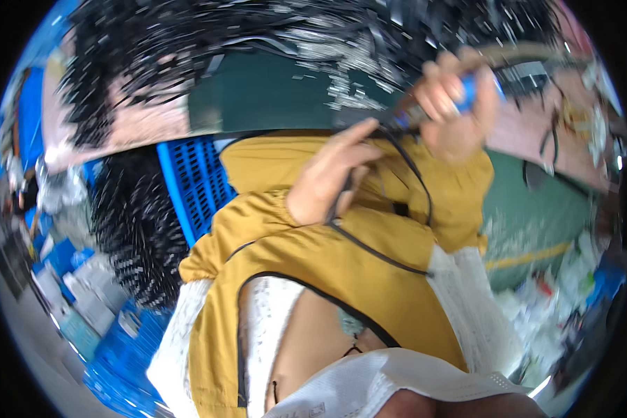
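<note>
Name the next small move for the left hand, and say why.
Probably ease the black cord aside with the left hand: it hangs in a loose curve over the mustard garment, close to that hand, while the right hand is curled around a blurred blue object.

No readable text or numbers

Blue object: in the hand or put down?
In the hand: the right hand has its fingers curled around the blue object. Motion blur hides its exact shape.
</note>
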`<state>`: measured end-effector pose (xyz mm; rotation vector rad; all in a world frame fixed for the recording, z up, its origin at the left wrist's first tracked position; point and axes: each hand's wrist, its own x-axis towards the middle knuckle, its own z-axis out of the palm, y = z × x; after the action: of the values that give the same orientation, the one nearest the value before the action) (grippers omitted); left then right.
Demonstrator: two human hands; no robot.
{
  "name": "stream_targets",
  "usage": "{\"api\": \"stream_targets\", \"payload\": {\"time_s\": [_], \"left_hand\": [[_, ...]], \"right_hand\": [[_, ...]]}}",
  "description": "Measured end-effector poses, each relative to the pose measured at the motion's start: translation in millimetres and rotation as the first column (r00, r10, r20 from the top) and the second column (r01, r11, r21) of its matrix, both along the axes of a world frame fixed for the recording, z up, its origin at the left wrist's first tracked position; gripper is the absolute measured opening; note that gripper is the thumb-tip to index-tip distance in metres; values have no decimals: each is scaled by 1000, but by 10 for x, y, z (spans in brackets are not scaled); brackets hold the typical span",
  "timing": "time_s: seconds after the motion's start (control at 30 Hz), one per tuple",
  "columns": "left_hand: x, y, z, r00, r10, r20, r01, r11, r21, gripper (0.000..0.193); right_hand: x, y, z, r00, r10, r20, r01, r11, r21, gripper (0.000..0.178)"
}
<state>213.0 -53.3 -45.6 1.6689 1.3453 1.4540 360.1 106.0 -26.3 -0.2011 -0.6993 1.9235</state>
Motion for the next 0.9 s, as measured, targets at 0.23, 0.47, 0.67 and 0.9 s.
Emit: {"api": "stream_targets", "payload": {"time_s": [0.23, 0.47, 0.67, 0.9], "left_hand": [[-826, -304, 179, 851, 474, -224, -464, 880, 100, 23], [-2160, -996, 644, 34, 736, -676, -997, 67, 23, 34], [-2578, -144, 164, 386, 911, -145, -907, 346, -238, 62], [-2547, -158, 374, 432, 313, -846, -387, 912, 139, 40]], "right_hand": [[244, 101, 181, 999, 42, 4, -42, 999, -4, 29], [609, 577, -219, 970, -216, 107, 207, 974, 90, 31], [613, 617, -330, 974, -179, 142, 177, 984, 27, 30], [480, 653, -240, 996, -67, 54, 64, 996, 67, 28]]}}
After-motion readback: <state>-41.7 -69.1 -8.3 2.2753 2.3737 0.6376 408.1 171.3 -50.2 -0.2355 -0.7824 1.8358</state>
